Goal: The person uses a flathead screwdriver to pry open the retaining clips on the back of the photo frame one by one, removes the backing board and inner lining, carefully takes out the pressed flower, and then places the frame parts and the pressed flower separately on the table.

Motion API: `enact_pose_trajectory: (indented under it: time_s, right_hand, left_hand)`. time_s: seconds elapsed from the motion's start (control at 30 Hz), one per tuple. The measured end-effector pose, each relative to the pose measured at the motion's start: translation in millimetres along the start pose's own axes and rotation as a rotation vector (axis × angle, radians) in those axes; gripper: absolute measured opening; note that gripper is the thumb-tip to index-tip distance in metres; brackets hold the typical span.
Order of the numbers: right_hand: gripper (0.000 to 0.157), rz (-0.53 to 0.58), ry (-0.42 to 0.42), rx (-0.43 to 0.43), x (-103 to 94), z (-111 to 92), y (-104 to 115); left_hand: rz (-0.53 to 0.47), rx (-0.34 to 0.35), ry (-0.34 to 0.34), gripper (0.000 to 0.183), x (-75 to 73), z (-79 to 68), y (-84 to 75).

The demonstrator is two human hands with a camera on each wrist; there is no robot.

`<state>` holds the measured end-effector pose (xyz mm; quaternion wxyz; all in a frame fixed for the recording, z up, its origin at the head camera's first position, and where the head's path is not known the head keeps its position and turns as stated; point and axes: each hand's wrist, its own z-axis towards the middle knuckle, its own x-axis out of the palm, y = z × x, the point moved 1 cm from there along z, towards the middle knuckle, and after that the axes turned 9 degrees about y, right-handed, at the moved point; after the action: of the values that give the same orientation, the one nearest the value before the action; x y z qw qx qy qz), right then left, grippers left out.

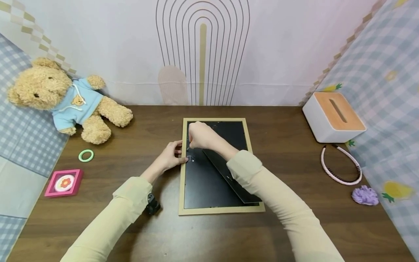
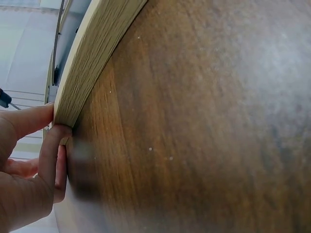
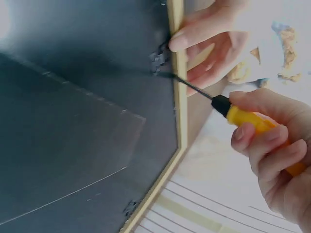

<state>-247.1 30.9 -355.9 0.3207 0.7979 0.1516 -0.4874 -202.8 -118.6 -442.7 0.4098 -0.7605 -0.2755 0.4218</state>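
Picture frame (image 1: 222,210) lying back uppermost at the middle of the table (image 1: 196,236), its pale border enclosing a black backing (image 1: 206,185). The left hand (image 1: 168,156) pinches the frame's left border, thumb on top and fingers against the outer side. The right hand (image 3: 279,145) is curled round the yellow handle of a screwdriver (image 3: 249,120), whose shaft crosses that border; the tip lies at a small metal clip (image 3: 158,60) (whether it touches cannot be told). A black stand flap (image 1: 233,178) slants across the backing, partly covered by the right sleeve (image 1: 278,189). Left side: a teddy bear (image 1: 76,100) in a blue top, a green ring (image 1: 86,160) and a pink box (image 1: 77,182). Right side: a white tissue box (image 1: 327,125) with a wood-coloured lid, a headband (image 1: 340,181) and, just beside it, a purple scrunchie (image 1: 364,195).
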Motion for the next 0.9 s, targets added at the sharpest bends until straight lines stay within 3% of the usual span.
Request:
enact_pose_trajectory:
  time_s: [0.13, 0.43, 0.67, 0.9]
  right_hand:
    - [0.005, -0.017, 0.010, 0.042, -1.2, 1.1, 5.0]
    - [0.014, -0.044, 0.004, 0.016, -1.4, 2.8, 16.4]
    - [0.012, -0.084, -0.013, 0.025, -2.3, 3.0, 25.0]
    - [0.013, -0.100, -0.023, 0.018, 2.4, -2.7, 17.8]
  left_hand:
    - [0.008, -0.004, 0.001, 0.072, -0.8, -0.2, -1.3]
    - [0.004, 0.005, -0.007, 0.072, -0.7, 1.0, -1.1]
    - [-0.006, -0.008, -0.001, 0.072, -0.2, 3.2, -2.1]
    - [-0.020, 0.011, 0.005, 0.071, -0.1, 2.5, 0.6]
